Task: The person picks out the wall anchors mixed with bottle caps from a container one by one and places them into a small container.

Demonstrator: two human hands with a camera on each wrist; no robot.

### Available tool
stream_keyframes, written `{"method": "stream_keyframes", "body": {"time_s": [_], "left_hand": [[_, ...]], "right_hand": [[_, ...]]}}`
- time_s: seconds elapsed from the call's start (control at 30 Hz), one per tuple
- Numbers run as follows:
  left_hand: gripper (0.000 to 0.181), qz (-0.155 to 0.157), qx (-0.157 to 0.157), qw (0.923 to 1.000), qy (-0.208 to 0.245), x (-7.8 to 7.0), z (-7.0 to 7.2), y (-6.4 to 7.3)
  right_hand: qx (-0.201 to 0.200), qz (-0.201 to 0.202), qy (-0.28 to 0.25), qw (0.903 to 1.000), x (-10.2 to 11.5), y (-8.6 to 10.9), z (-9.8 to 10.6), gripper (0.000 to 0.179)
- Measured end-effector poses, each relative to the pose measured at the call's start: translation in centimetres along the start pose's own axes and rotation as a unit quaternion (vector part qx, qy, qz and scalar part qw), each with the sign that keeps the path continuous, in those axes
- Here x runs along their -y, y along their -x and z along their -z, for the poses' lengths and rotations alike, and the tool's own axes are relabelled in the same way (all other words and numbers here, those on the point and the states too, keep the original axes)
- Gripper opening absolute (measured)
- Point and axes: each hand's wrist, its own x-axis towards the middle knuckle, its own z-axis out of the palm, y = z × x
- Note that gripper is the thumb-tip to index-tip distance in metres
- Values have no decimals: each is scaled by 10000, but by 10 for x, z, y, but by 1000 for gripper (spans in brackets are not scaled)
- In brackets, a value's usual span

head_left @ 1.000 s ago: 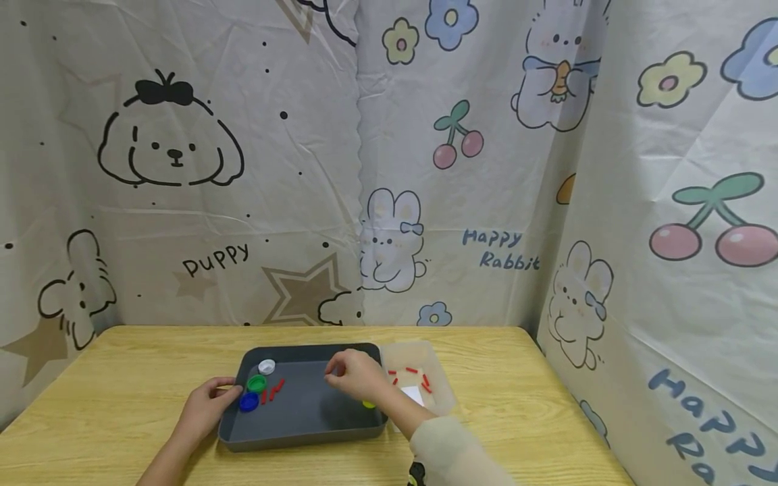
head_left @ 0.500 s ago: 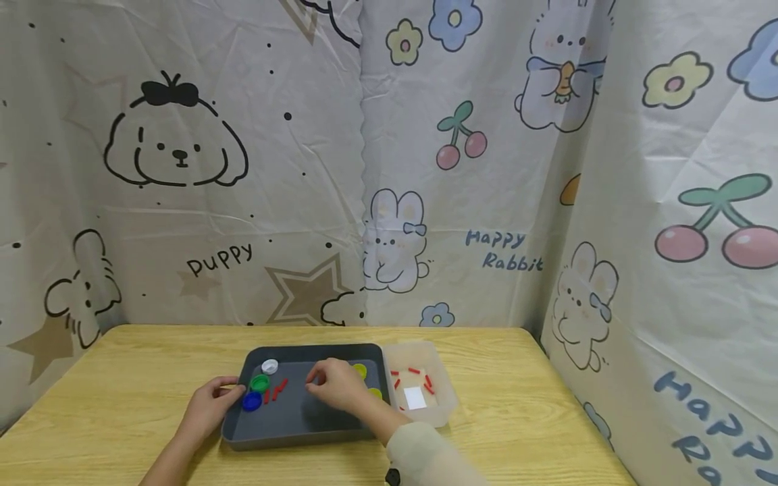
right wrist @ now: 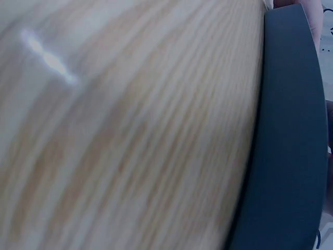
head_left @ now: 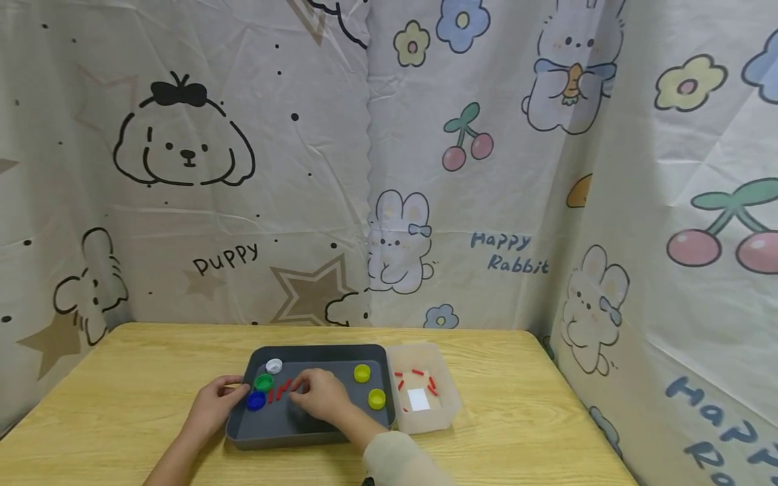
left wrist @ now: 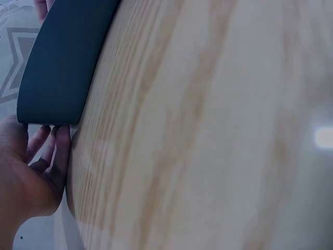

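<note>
We see the right hand (head_left: 322, 395) shifted from the right edge of the dark tray (head_left: 286, 442) toward its left edge, uncovering two yellow caps (head_left: 362, 373). It now sits just beside the red sticks (head_left: 279, 393); we judge that placing is underway there. Its fingers are bunched, but we cannot tell whether they pinch a stick. The left hand (head_left: 213, 408) grips the tray at its left edge, as before. The tray rests on the desk (head_left: 510, 405).

Along the tray's left edge we count one white cap (head_left: 274, 366), nearest the far corner, one green cap (head_left: 264, 383), one blue cap (head_left: 256, 400), and at least three sticks beside them. By the tray's right edge, the clear box (head_left: 425, 423) has about six sticks and one white card (head_left: 418, 399).
</note>
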Motion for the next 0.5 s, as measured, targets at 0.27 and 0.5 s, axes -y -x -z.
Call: {"method": "stream_keyframes", "body": {"time_s": [0.27,0.5], "left_hand": [[50,-29,-13,10000,-18,-1,0,2],[49,-72,-15,10000,-8,-2,1,1]], "right_hand": [[-77,-271,-326,9991,1,-5,-13,11],[-77,-440,-220,9988,-1,-11,-24,15]]}}
